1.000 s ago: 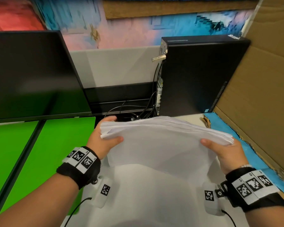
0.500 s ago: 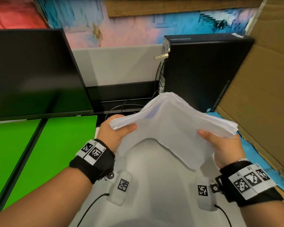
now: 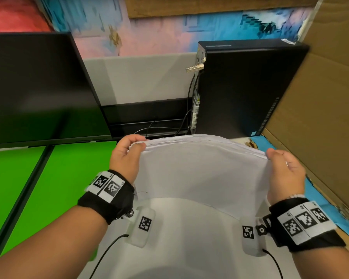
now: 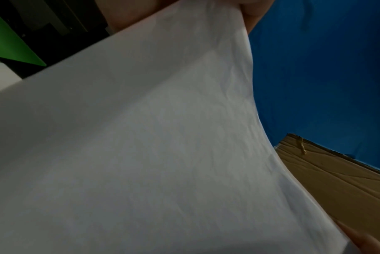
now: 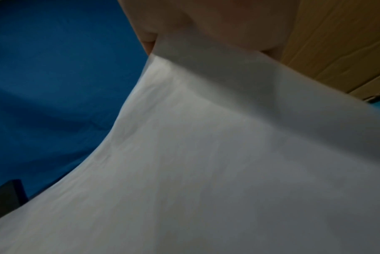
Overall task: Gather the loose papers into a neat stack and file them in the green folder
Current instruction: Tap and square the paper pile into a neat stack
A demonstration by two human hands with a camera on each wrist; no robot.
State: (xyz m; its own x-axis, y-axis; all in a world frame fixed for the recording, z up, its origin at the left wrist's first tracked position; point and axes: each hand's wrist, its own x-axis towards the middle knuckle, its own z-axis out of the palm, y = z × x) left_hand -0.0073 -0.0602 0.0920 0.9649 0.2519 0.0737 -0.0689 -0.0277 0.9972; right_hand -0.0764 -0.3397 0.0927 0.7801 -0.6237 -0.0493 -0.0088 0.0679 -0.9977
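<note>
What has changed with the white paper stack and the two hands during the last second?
The stack of white paper sheets was tipped up on the right half a second ago; now it is level again. The left hand and right hand grip the same two side edges as before. The open green folder and black computer tower stayed put.

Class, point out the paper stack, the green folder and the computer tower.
paper stack [image 3: 199, 170], head view, middle of the top sheet
green folder [image 3: 69, 178], head view, its open right panel
computer tower [image 3: 240, 87], head view, its black side
</note>
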